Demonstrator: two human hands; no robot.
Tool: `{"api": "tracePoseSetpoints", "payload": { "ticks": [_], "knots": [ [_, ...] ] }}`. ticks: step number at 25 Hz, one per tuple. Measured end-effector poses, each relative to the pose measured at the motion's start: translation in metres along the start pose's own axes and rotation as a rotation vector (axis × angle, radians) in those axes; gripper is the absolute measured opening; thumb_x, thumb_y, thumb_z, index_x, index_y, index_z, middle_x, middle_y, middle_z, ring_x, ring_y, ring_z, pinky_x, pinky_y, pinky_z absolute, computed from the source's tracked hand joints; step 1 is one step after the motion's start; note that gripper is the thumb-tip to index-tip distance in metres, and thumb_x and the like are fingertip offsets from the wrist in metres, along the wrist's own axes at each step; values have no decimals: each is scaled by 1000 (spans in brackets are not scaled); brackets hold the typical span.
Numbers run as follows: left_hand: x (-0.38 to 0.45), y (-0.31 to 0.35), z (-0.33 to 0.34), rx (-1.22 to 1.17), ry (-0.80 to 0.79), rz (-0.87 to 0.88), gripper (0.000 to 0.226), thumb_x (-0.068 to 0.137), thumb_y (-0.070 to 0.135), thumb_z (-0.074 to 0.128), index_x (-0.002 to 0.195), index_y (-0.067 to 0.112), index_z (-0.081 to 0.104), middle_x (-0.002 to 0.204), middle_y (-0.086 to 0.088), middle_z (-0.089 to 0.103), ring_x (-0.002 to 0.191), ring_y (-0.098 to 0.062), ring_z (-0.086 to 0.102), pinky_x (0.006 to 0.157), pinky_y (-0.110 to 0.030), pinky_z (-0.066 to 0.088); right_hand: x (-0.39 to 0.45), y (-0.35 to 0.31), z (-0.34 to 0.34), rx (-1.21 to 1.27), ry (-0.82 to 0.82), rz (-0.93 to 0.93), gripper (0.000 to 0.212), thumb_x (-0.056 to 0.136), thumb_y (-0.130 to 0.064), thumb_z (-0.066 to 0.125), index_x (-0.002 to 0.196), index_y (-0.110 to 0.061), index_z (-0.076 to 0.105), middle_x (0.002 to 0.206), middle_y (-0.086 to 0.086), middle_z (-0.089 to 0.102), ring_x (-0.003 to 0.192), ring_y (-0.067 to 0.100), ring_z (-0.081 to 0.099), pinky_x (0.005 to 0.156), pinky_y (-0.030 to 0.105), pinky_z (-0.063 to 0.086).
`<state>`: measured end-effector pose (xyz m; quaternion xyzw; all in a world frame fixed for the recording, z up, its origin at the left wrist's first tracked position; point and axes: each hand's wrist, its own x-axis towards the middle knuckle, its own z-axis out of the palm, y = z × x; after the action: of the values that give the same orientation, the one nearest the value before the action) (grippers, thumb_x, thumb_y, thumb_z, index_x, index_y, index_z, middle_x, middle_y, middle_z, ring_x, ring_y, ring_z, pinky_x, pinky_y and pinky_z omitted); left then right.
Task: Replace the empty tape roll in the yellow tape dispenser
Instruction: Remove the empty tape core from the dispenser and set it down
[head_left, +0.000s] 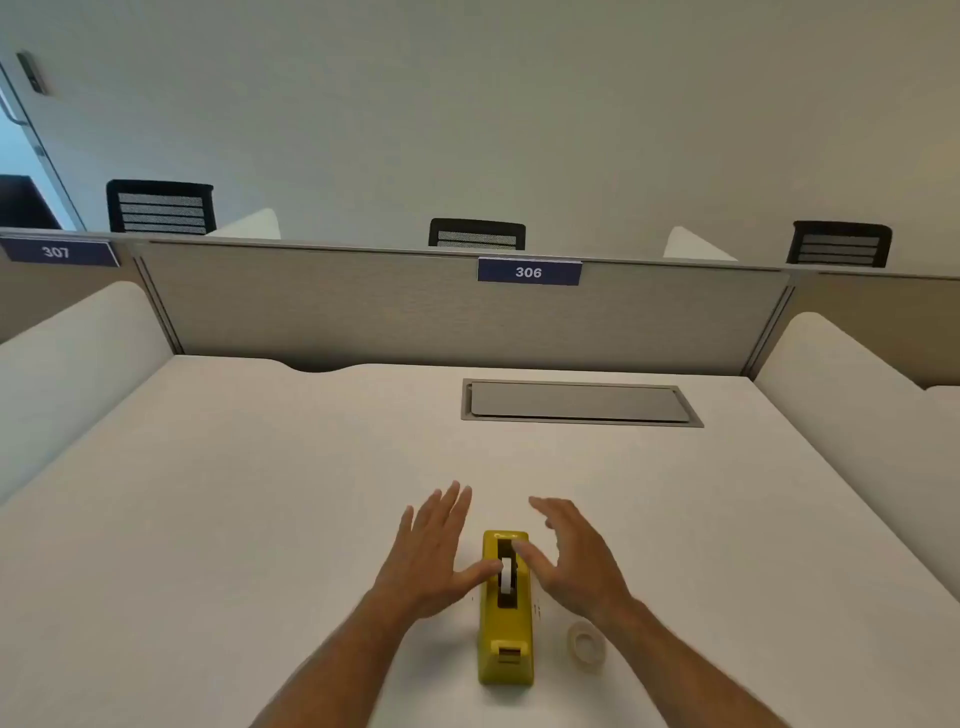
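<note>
The yellow tape dispenser (506, 639) stands on the white desk (260, 519), its cutter end toward me. A white roll core (506, 574) sits in its slot. My left hand (434, 551) hovers just left of the dispenser, fingers spread, its thumb touching the core's left side. On the other side is my right hand (574, 553), fingers apart, thumb over the slot by the core. A clear tape roll (587, 644) lies flat on the desk right of the dispenser, below my right wrist.
A grey cable hatch (579, 402) is set into the desk farther back. A fabric partition (415, 306) with a blue "306" sign (529, 272) closes the far edge. White side dividers flank the desk. Black chairs stand behind the partition.
</note>
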<state>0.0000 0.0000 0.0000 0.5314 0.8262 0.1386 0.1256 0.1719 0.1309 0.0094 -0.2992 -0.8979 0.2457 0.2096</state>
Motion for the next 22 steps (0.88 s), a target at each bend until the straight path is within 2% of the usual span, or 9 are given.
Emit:
{"api": "tracePoseSetpoints", "payload": {
  "ticks": [5,10,16,20,22],
  "knots": [
    [-9,6,13,-9,-112,95,109,70,89,40,155,34,0,166,10,1,153,-15,-1,126,-48,8,-7,-1,5,-69,-241,-116,62,76,-62,62,131,-34,53,124,-17,50,109,4,49,89,25,53],
    [-11,11,21,-11,-109,82,117,65,90,46,156,29,5,166,10,8,153,-14,8,125,-44,16,-5,-1,4,-164,-270,-157,65,72,-68,62,128,-36,56,121,-14,46,106,5,47,83,27,53],
    [-11,16,16,-74,-115,53,128,51,96,40,155,30,8,165,10,14,151,-12,17,123,-37,22,3,-4,4,-184,-313,-134,52,75,-59,68,119,-33,64,112,-14,48,97,4,48,80,26,53],
    [-11,19,13,-110,-143,28,118,64,79,65,155,30,10,165,11,15,150,-13,19,122,-36,24,9,-8,5,-180,-312,-127,48,78,-54,69,119,-30,63,111,-13,51,98,6,49,79,22,51],
    [-11,21,11,-118,-152,12,117,64,76,69,155,31,10,165,12,15,150,-13,19,121,-36,25,10,-8,5,-154,-296,-106,47,78,-54,70,118,-30,63,109,-13,51,95,5,49,78,19,50]
  ]
}}
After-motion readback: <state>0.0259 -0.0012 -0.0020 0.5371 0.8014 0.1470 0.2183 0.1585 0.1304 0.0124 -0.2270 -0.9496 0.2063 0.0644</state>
